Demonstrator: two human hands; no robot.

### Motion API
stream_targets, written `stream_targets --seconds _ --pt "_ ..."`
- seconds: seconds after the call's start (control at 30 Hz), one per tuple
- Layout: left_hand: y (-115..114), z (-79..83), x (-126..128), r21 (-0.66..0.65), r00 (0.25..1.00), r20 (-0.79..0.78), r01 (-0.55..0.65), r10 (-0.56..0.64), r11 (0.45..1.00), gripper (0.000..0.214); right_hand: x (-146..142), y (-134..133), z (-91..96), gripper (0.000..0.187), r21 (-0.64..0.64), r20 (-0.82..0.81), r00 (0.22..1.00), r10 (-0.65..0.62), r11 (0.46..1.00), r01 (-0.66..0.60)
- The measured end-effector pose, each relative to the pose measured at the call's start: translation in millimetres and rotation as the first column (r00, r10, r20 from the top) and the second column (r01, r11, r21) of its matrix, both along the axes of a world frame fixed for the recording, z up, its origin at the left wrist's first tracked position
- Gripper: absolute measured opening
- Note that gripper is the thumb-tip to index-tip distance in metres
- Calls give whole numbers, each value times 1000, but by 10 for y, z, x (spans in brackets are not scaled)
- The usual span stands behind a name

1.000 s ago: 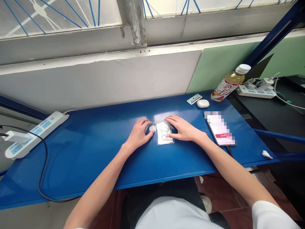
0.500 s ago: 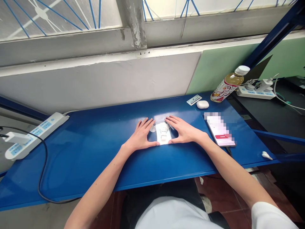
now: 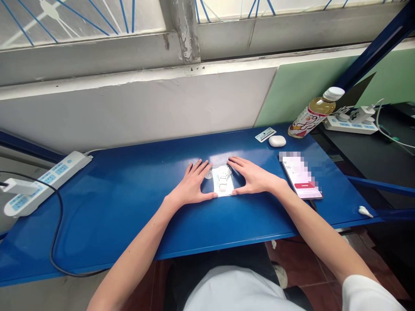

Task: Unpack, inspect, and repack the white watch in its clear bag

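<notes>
Left hand (image 3: 193, 185) and right hand (image 3: 253, 176) spread wide (no grip visible), thumbs (image 3: 240, 190) shift to near corners, framing white packet (image 3: 222, 182)

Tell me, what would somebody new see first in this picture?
Probably the bright blue table, stretching across the picture. Near its middle, the left hand and right hand spread on either side of a small white packet. A white-capped bottle is near the far right corner, with a phone lying nearer.
</notes>
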State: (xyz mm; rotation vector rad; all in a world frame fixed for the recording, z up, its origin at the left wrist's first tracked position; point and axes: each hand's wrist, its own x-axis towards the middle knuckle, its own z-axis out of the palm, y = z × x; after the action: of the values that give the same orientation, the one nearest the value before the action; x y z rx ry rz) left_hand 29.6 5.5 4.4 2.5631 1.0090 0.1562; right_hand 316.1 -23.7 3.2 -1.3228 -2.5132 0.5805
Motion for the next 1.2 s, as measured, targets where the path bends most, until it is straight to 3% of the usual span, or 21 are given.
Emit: stream_targets --seconds 0.53,0.63,0.83,0.97,1.13,1.2 --pt "-21 46 25 -17 1000 -5 11 -11 1000 109 -32 -15 37 106 5 -27 999 21 1000 -21" --pt "-6 76 3 -23 1000 -18 15 -16 1000 107 -29 -6 86 87 20 -38 999 -2 1000 3" --pt "42 138 -85 5 998 -54 41 -41 999 85 -11 8 152 27 54 -136 987 -87 994 95" --pt "93 120 -130 15 1000 -1 5 -5 1000 60 21 0 195 17 37 -161 986 -50 998 57" --pt "89 89 -109 37 994 92 -68 64 997 53 75 -2 233 68 -3 -139 990 -29 1000 29" --pt "63 99 -86 32 995 87 -51 48 998 62 89 3 224 73 -34 -130 991 -30 999 26"
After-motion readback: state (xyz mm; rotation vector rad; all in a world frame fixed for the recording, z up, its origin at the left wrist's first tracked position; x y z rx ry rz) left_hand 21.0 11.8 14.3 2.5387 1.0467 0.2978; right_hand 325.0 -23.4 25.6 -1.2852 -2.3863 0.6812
